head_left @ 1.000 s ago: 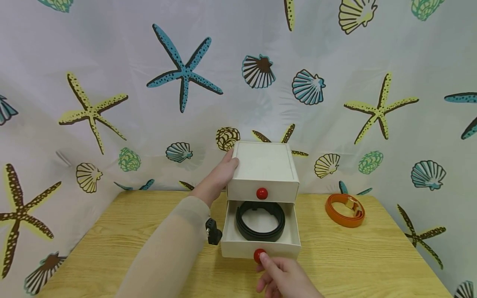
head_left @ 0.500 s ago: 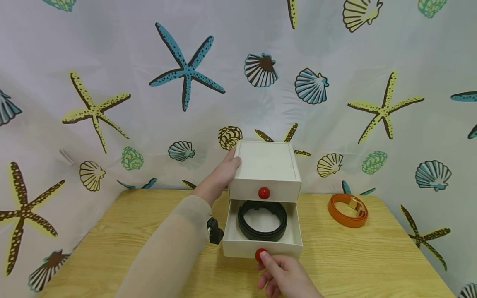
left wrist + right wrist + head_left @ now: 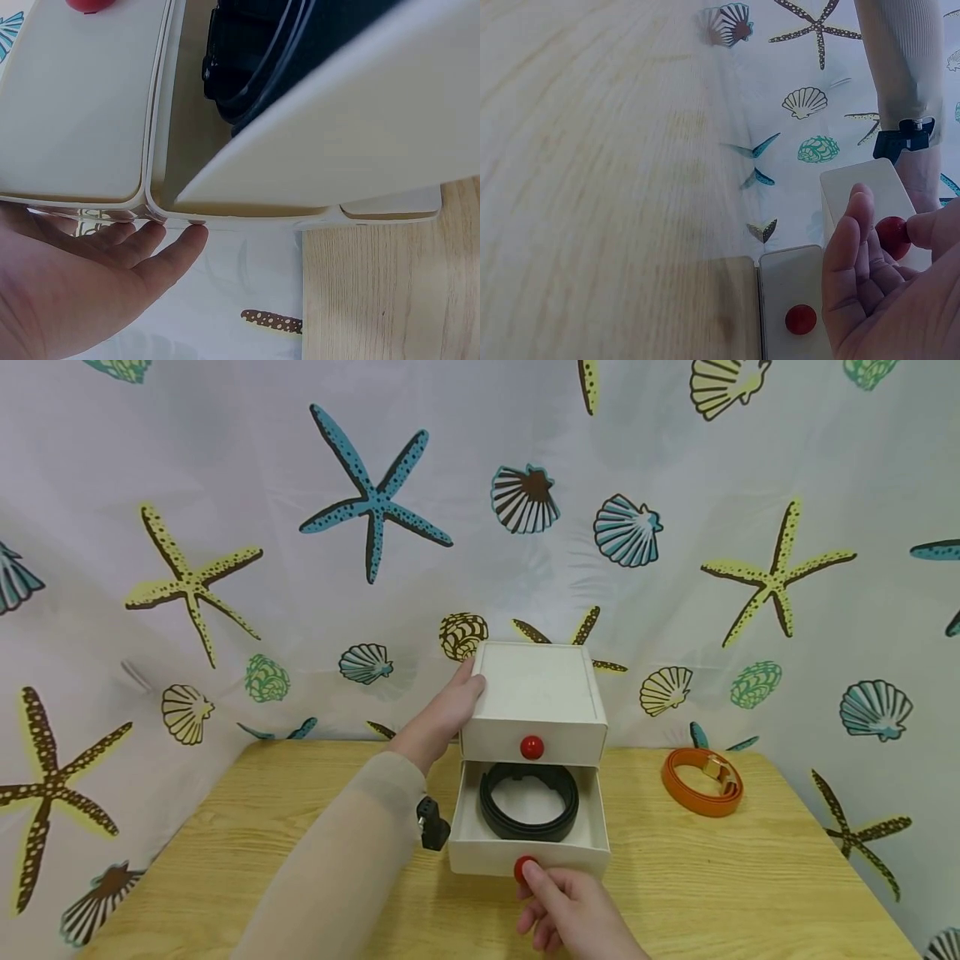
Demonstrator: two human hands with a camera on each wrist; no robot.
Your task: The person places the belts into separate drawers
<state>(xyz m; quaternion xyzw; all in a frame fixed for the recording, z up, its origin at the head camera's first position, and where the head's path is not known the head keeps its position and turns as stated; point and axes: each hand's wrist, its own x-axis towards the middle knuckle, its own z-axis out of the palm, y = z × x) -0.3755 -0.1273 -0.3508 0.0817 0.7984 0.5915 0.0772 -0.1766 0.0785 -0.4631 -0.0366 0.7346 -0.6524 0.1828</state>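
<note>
A small white drawer cabinet (image 3: 536,681) stands on the table with a drawer (image 3: 487,857) pulled out beneath its top one. A coiled black belt (image 3: 528,835) lies inside that drawer. My right hand (image 3: 573,910) pinches the drawer's red knob (image 3: 892,237) between thumb and fingers. My left hand (image 3: 446,706) rests against the cabinet's left side. In the left wrist view its fingers (image 3: 176,259) lie extended along that side wall. The top drawer is closed, with its own red knob (image 3: 532,747). Below the pulled-out drawer, a closed bottom drawer (image 3: 791,281) shows in the right wrist view.
A coiled orange belt (image 3: 702,802) with a gold-coloured buckle lies on the wooden table (image 3: 697,877), right of the cabinet. Behind the table hangs a white curtain (image 3: 480,577) printed with starfish and shells. A black wrist camera (image 3: 432,823) sits beside the drawer's left edge.
The pulled-out drawer's front has moved very slightly toward the cabinet, with my right hand still on its knob. My left hand stays against the side. The head view has shifted a little.
</note>
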